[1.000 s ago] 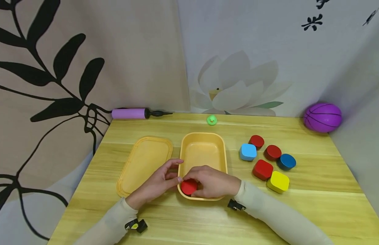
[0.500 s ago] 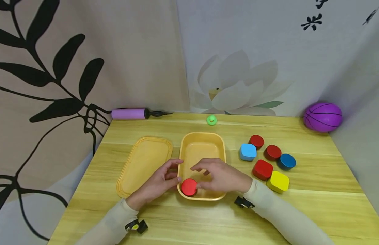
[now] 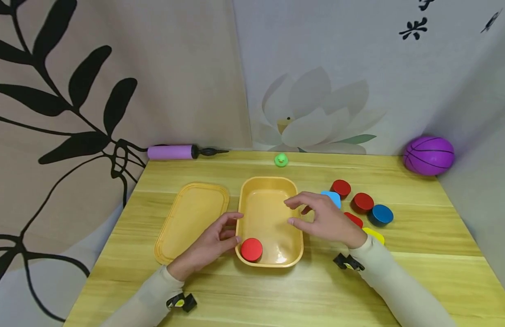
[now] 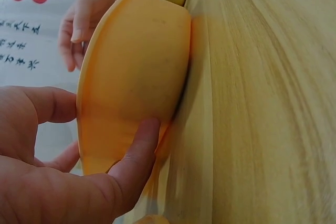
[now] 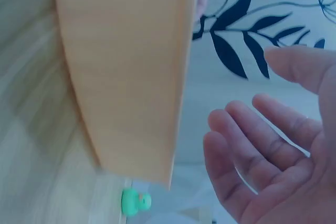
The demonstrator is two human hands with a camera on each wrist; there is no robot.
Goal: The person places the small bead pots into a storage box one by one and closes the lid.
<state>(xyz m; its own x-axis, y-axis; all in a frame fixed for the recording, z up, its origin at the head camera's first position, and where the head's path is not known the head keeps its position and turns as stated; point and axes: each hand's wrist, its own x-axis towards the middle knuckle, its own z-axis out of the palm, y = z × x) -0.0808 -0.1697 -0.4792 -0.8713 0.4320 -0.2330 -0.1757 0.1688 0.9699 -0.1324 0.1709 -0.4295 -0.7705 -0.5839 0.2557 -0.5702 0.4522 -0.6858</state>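
Observation:
A yellow-orange open box [image 3: 270,200] stands mid-table with a round red block [image 3: 251,250] in its near left corner. My left hand [image 3: 211,243] rests against the box's left side. In the left wrist view, its thumb [image 4: 140,153] touches the outer wall and a fingertip meets the rim. Above the box's right edge, my right hand [image 3: 327,221] holds nothing, its fingers loosely bent and spread from the thumb. Behind it lie a light blue block [image 3: 333,198], a red block [image 3: 354,220] and a yellow block [image 3: 375,234], all partly hidden.
A matching yellow-orange lid [image 3: 193,218] lies left of the box. Further right are two round red blocks, one here [image 3: 362,203], and a dark blue one [image 3: 380,215]. Along the back are a purple pump [image 3: 170,152], a green duck [image 3: 281,160] and a purple ball [image 3: 429,156].
My right hand has let go of the round red block in the box's corner, then moved up and right over the box's right edge. The left hand has stayed put.

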